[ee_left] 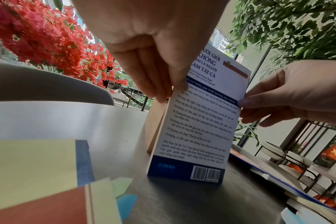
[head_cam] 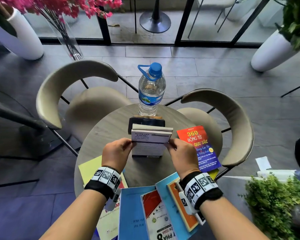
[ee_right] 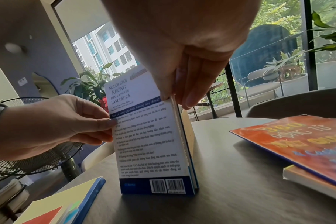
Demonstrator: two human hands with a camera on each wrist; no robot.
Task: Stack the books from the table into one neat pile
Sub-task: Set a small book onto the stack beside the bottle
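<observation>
A white and blue book (head_cam: 148, 144) (ee_left: 197, 121) (ee_right: 150, 136) stands upright on its bottom edge in the middle of the round table (head_cam: 111, 129), back cover towards me. A second book leans right behind it. My left hand (head_cam: 119, 150) (ee_left: 159, 84) pinches the white and blue book's left edge and my right hand (head_cam: 179, 151) (ee_right: 184, 97) pinches its right edge. A red and blue book (head_cam: 200, 148) (ee_right: 297, 145) lies flat on another book to the right. Several more books (head_cam: 145, 213) lie overlapping at the near edge, and a yellow one (head_cam: 90, 168) lies near left.
A water bottle (head_cam: 151, 90) with a blue cap stands at the table's far edge, with a dark phone (head_cam: 146, 122) propped in front of it, just behind the upright books. Two beige chairs (head_cam: 73, 94) (head_cam: 232, 129) flank the table. A green plant (head_cam: 277, 205) is at near right.
</observation>
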